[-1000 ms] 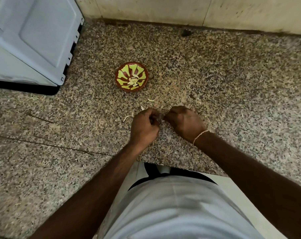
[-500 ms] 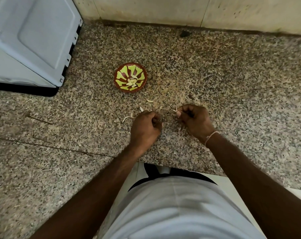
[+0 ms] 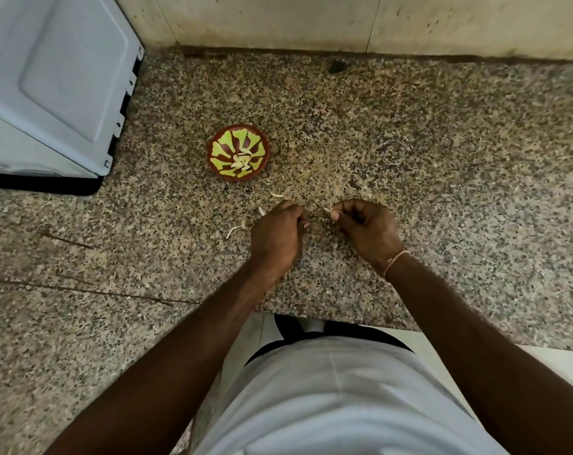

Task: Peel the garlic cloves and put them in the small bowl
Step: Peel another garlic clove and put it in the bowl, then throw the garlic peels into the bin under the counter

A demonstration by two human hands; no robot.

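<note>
Mid-peel, by the look of it. Speckled stone counter (image 3: 409, 142) under everything, grey appliance (image 3: 48, 87) at its far-left corner. Left hand (image 3: 276, 233) curled tight, probably round a garlic clove, though hidden. Right hand (image 3: 365, 226) pinching a strip of skin (image 3: 328, 209) just beside it. Next up, probably: drop the skin, finish stripping. Small bowl (image 3: 238, 152) mid-counter, holding peeled cloves (image 3: 242, 160). Loose skins (image 3: 235, 229) near the left hand.

Small bowl (image 3: 238, 152) on counter (image 3: 442, 159), peeled cloves (image 3: 241, 160) inside | left hand (image 3: 276, 234) and right hand (image 3: 365, 226) side by side, nearer than bowl | skin scraps (image 3: 235, 228) left of hands | appliance (image 3: 52, 83) far left.
</note>
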